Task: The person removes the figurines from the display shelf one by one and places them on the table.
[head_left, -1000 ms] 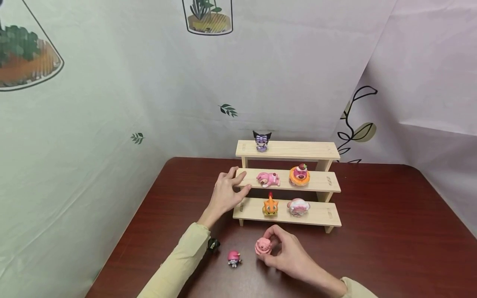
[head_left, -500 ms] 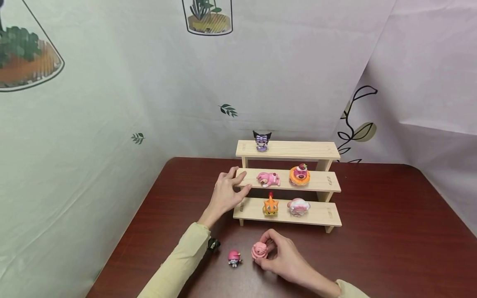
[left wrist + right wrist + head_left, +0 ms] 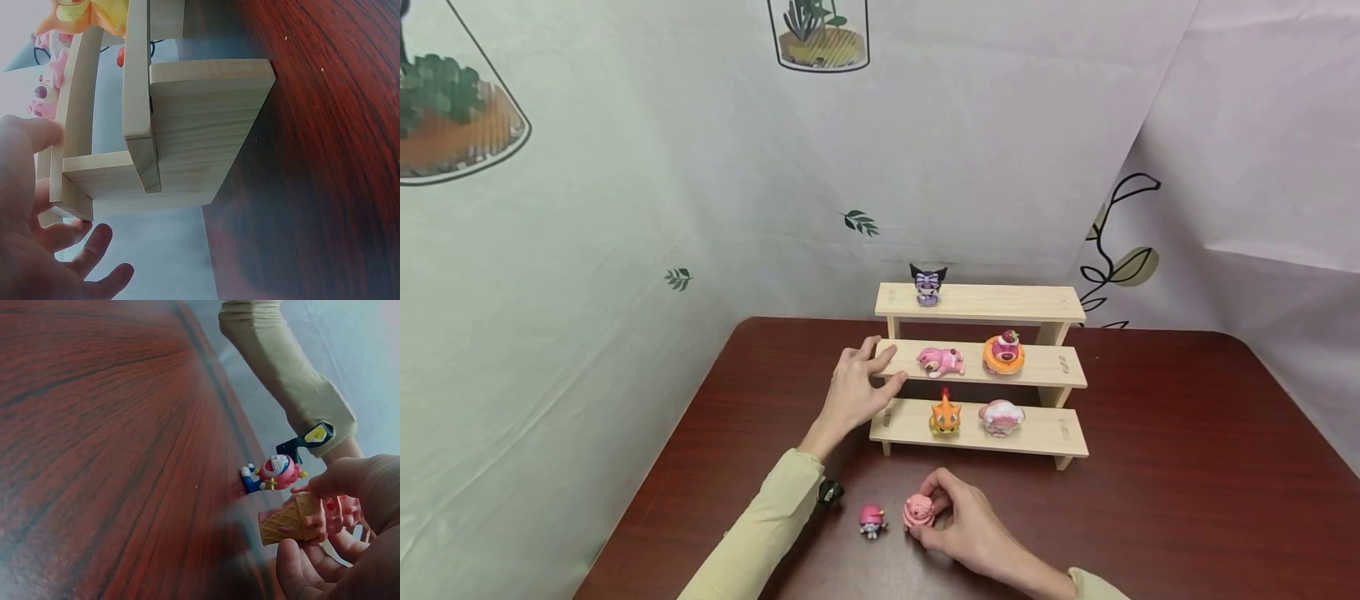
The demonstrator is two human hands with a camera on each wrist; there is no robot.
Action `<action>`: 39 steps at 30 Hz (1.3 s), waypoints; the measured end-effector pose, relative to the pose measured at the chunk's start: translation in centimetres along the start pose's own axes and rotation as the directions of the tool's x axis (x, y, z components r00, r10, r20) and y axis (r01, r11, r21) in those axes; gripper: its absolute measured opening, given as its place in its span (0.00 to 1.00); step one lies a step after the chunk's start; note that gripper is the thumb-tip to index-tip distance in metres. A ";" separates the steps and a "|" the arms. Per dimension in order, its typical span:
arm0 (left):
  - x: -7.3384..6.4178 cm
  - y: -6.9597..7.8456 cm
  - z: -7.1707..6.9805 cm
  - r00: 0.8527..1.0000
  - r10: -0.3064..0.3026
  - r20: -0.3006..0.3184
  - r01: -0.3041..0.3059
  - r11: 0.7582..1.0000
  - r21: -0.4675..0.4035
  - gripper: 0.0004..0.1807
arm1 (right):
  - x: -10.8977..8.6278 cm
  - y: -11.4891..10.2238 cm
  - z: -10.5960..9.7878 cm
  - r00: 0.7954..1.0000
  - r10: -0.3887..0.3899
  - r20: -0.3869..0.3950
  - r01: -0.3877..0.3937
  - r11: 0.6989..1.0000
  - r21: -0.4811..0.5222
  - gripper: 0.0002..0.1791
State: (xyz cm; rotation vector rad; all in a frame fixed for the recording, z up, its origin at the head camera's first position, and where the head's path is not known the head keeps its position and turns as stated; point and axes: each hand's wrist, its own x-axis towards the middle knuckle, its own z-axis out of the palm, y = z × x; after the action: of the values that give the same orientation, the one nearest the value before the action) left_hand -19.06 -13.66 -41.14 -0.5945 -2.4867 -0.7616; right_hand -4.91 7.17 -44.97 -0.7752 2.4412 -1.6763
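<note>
My left hand (image 3: 855,387) grips the left end of the middle step of a three-tier wooden display stand (image 3: 1030,367). In the left wrist view its thumb lies on one side of the board and other fingers reach round the end. With thumb and fingers, my right hand (image 3: 966,521) pinches a pink figurine (image 3: 918,511) in front of the stand. In the right wrist view this figurine shows a tan waffle-cone base (image 3: 290,520). Just left of it stands a small figurine with a pink cap (image 3: 872,520).
A dark figurine (image 3: 830,492) lies beside the left sleeve. On the stand are a purple-black figurine (image 3: 928,286), a pink lying bear (image 3: 941,361), an orange ring figurine (image 3: 1003,353), an orange figurine (image 3: 945,417) and a pink-white figurine (image 3: 1001,417). The reddish-brown table (image 3: 1172,467) extends rightward.
My right hand has moved a little left and toward me with the pink figurine, nearer the pink-capped one. The left hand and the stand have stayed in place.
</note>
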 end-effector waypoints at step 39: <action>-0.1 0.0 0.2 1.000 -0.008 -0.007 0.007 1.000 -0.021 0.27 | 0.1 0.9 0.9 0.988 -0.154 0.008 0.155 0.987 -0.033 0.22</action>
State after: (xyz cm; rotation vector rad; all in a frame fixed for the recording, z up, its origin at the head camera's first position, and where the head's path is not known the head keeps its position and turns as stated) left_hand -19.05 -13.54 -41.29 -0.5895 -2.4788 -0.7925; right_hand -5.05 6.62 -46.12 -0.9959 2.4692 -1.6844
